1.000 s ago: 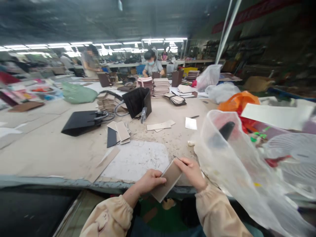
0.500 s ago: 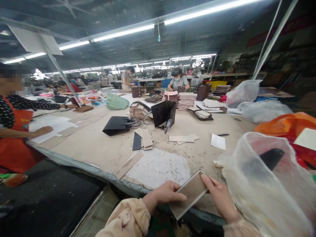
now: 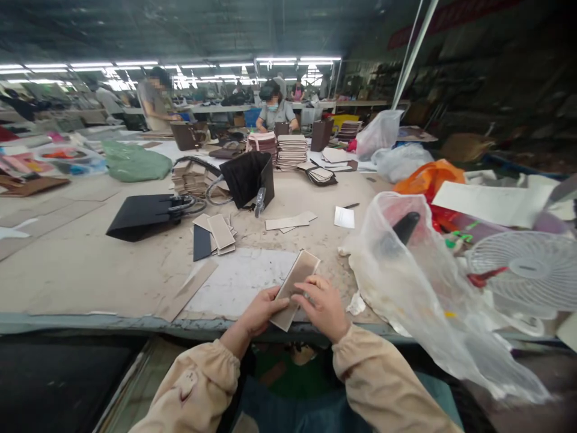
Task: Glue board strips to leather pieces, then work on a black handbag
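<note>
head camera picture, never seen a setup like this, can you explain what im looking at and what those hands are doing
There is no machine here: these are a person's own bare hands, in loose beige sleeves. The camera is worn on the head, looking forward and down.

The left hand grips a flat, beige, rectangular panel with pale edges. The right hand has its fingers over the panel's face; whether they pinch anything is unclear.

On the wide, beige-covered table lie a stiff black bag with grey handles, a pile of narrow beige and dark strips and a large, cloudy plastic bag. Beyond, a co-worker in a grey top works.
</note>
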Demonstrator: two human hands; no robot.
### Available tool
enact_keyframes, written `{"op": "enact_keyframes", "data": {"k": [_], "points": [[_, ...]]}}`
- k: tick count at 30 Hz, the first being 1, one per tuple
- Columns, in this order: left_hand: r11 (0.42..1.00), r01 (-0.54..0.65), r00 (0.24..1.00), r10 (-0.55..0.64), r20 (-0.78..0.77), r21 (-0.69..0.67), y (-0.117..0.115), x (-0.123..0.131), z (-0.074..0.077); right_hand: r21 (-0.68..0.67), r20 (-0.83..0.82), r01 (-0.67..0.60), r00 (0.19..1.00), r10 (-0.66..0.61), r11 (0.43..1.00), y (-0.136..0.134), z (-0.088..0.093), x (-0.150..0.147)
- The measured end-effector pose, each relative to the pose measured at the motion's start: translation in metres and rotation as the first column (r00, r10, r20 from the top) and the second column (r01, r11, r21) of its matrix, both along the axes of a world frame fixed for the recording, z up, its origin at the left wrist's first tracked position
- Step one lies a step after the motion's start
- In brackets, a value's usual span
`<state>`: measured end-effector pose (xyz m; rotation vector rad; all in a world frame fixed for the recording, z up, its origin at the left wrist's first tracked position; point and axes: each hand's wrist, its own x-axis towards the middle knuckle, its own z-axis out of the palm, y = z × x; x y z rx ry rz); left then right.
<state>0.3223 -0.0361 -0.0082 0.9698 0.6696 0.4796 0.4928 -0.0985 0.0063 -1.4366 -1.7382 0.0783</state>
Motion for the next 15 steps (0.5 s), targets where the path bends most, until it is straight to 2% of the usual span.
{"op": "enact_keyframes", "data": {"k": [5,11,15], "points": [[0.999,0.028,0.999,-0.028,0.044,0.015,-0.002,0.002,-0.002,-0.073,0.113,0.053,0.993,-0.045,0.996,0.002,-0.004,-0.008],[0.999,0.032,0.999,-0.032,0.035,-0.021,-0.002,0.002,-0.005,-0.090,0.222,0.105,0.972,-0.083,0.990,0.002,-0.011,-0.012],[0.999,0.020,1.000,-0.019,0.015,-0.049,-0.001,0.001,-0.003,-0.086,0.185,0.159,0.973,-0.141,0.984,0.005,-0.017,-0.012]]}}
